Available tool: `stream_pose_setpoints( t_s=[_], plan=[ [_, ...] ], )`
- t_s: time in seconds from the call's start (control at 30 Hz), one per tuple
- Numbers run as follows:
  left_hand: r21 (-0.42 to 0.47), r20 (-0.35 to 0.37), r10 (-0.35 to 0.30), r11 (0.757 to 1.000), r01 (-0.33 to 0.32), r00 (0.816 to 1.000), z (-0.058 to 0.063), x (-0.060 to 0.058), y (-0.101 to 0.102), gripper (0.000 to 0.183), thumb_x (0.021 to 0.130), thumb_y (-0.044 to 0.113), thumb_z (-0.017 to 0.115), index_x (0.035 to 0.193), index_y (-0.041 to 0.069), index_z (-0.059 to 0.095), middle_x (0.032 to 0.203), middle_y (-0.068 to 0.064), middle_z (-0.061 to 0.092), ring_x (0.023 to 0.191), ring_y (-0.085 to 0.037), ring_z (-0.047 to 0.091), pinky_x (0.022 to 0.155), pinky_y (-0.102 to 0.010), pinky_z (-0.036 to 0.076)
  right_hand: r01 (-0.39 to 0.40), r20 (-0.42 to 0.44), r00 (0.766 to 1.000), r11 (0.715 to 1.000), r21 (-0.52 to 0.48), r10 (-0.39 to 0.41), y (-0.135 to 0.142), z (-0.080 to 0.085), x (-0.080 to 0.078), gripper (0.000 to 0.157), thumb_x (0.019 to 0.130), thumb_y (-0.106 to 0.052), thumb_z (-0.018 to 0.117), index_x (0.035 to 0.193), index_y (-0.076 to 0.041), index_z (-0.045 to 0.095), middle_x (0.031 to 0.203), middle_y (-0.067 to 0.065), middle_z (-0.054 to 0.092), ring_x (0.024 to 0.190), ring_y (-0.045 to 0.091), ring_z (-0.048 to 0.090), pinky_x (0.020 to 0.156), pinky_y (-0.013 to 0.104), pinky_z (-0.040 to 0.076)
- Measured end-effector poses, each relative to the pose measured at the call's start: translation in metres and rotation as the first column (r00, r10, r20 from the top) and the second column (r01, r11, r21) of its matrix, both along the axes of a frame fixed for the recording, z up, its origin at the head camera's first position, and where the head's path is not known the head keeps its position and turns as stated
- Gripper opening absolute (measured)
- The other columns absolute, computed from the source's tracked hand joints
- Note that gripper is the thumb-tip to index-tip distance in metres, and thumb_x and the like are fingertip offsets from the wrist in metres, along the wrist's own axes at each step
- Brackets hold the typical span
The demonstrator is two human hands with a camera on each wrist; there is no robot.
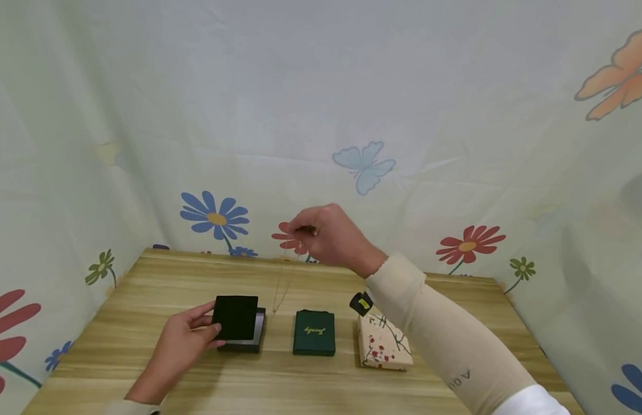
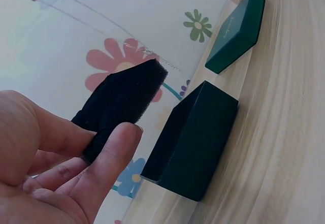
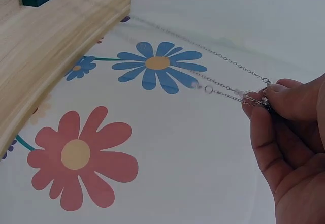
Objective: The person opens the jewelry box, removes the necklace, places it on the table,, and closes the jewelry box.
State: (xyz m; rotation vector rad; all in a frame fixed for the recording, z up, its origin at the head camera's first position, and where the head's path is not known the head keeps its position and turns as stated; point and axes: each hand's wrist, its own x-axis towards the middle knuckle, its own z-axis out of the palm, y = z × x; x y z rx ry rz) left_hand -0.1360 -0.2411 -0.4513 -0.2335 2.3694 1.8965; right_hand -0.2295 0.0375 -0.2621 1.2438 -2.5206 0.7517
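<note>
My left hand [image 1: 183, 340] pinches a square black foam pad [image 1: 235, 318] between thumb and fingers, tilted above an open dark green box base [image 1: 260, 325]. In the left wrist view, the box base [image 2: 195, 142] stands with its hollow side toward the pad [image 2: 127, 99]. Raised over the back of the table, my right hand [image 1: 331, 236] pinches a thin silver chain necklace [image 3: 218, 55] by its upper end. The chain hangs in a long loop, its lower end beside the pad in the head view. A green box lid [image 1: 314, 333] with gold lettering lies right of the base.
A cream box with a red-flower print [image 1: 384, 346] sits on the wooden table [image 1: 279, 386] at right, partly under my right forearm. A small black object with a yellow mark [image 1: 361, 303] is at its back corner. Behind the table hangs a flower-and-butterfly-printed curtain [image 1: 300, 115].
</note>
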Motion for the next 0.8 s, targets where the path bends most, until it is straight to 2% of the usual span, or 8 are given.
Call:
stream_pose_setpoints(
  t_s=[0.17,0.3,0.47,0.57,0.67,0.8],
  plan=[
    [0.009,0.003,-0.005,1.0,0.005,1.0,-0.002,-0.001,-0.001,0.06,0.099,-0.007,0.061,0.155,-0.008,0.04,0.119,-0.026,0.056,0.093,-0.015,0.072,0.081,-0.036,0.065,-0.009,-0.007,1.0,1.0,0.02,0.009,0.001,-0.002,0.002,0.018,0.096,0.002,0.069,0.105,-0.005,0.082,0.101,0.008,0.082,0.083,0.014,0.075,0.076,0.021,0.061],
    [0.008,0.005,-0.011,1.0,0.011,1.0,-0.004,0.0,-0.001,0.061,0.099,-0.007,0.06,0.156,-0.008,0.039,0.12,-0.026,0.056,0.093,-0.015,0.073,0.081,-0.036,0.065,-0.026,-0.015,1.0,1.0,0.017,0.026,0.001,-0.002,0.002,0.017,0.095,0.003,0.069,0.101,-0.006,0.082,0.092,0.004,0.081,0.082,0.013,0.075,0.075,0.021,0.06],
    [0.0,-0.002,-0.008,1.0,0.008,1.0,-0.006,0.0,-0.001,0.061,0.099,-0.007,0.06,0.156,-0.008,0.039,0.121,-0.028,0.056,0.093,-0.016,0.074,0.08,-0.035,0.065,-0.049,0.015,0.999,0.999,0.001,0.049,0.0,-0.004,0.001,0.019,0.095,0.006,0.067,0.095,-0.007,0.081,0.082,0.001,0.077,0.092,0.015,0.079,0.07,0.018,0.057],
    [0.004,-0.006,-0.013,1.0,0.013,1.0,-0.006,0.0,-0.001,0.061,0.099,-0.008,0.06,0.156,-0.008,0.039,0.12,-0.028,0.057,0.093,-0.016,0.075,0.08,-0.036,0.065,-0.045,0.024,0.999,0.999,0.002,0.045,0.001,-0.006,0.001,0.019,0.094,0.006,0.068,0.098,-0.006,0.082,0.08,0.002,0.074,0.097,0.017,0.079,0.067,0.018,0.055],
    [0.009,-0.004,-0.017,1.0,0.018,1.0,-0.006,0.0,-0.001,0.06,0.099,-0.008,0.06,0.156,-0.008,0.039,0.121,-0.029,0.056,0.093,-0.017,0.075,0.081,-0.036,0.065,-0.037,0.016,0.999,0.999,0.006,0.037,0.001,-0.008,0.003,0.018,0.093,0.005,0.07,0.1,-0.006,0.082,0.081,0.003,0.072,0.088,0.014,0.078,0.067,0.018,0.054],
    [0.015,0.002,-0.023,1.0,0.023,1.0,-0.008,0.0,-0.001,0.06,0.099,-0.008,0.06,0.155,-0.008,0.039,0.125,-0.032,0.056,0.096,-0.019,0.075,0.081,-0.036,0.065,-0.046,-0.01,0.999,0.999,0.006,0.046,0.002,-0.011,0.008,0.014,0.093,-0.001,0.074,0.1,-0.008,0.083,0.089,0.004,0.079,0.073,0.01,0.069,0.065,0.016,0.053]
  ],
)
